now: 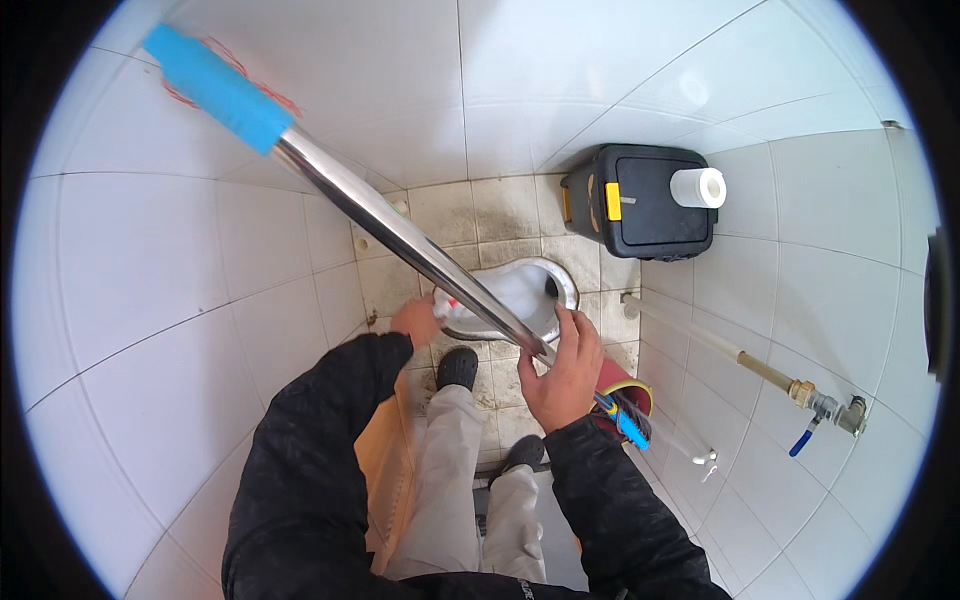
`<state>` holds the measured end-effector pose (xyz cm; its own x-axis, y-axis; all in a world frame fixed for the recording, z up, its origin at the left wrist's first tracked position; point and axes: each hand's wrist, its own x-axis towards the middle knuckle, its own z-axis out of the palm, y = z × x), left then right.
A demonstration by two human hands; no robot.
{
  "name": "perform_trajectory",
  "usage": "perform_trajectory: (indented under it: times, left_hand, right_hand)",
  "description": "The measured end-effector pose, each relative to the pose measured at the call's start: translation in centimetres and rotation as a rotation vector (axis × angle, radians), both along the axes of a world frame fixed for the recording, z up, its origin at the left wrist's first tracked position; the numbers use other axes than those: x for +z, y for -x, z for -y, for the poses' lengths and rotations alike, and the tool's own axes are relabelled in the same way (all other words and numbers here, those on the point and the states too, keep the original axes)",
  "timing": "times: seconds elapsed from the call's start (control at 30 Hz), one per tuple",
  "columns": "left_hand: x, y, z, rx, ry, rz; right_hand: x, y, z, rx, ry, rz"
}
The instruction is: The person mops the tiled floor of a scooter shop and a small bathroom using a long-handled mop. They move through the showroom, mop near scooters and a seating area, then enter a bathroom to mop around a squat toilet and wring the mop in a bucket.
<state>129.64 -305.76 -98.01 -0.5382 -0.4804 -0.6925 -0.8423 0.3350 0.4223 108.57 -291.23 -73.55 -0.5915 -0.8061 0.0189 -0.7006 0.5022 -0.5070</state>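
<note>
A long shiny metal pole [390, 230] with a blue sleeve [215, 85] on its upper end slants across the view from upper left to my right hand [567, 375]. My right thumb and fingers close around its lower part. My left hand [416, 320] is closed on a small white object with a red part [447, 304], perhaps a bottle; the pole and fingers hide much of it. Below both hands, a white squat toilet [520, 287] is set in the floor. Beside my right hand stands a dark red bucket [622, 380] with a yellowish rim and a blue-and-yellow handle [625, 420] in it.
A black lidded box [650, 200] with yellow latches stands by the far wall, a white paper roll [697, 188] on top. Along the right wall run a pipe [715, 345] with a blue-lever valve [800, 442] and a small tap [706, 457]. The floor tiles [505, 205] are stained.
</note>
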Motion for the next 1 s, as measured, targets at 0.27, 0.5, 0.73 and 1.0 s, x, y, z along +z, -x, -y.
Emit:
perform_trajectory:
  times: [0.27, 0.5, 0.73, 1.0]
  left_hand:
    - [18.5, 4.3, -9.7, 0.044, -0.158, -0.141]
    - [33.2, 8.4, -20.8, -0.088, -0.496, -0.124]
    - [37.7, 11.9, -31.9, -0.181, -0.634, -0.192]
    - [27.5, 3.8, -41.6, 0.179, -0.467, -0.074]
  right_hand:
    - [7.2, -3.5, -12.7, 0.059, -0.268, 0.43]
    - [9.8, -5.8, -25.4, -0.066, -0.035, 0.476]
    - [7.9, -5.5, -35.2, -0.414, 0.128, 0.446]
    - [-8.9, -1.6, -45.5, -1.139, 0.168, 0.617]
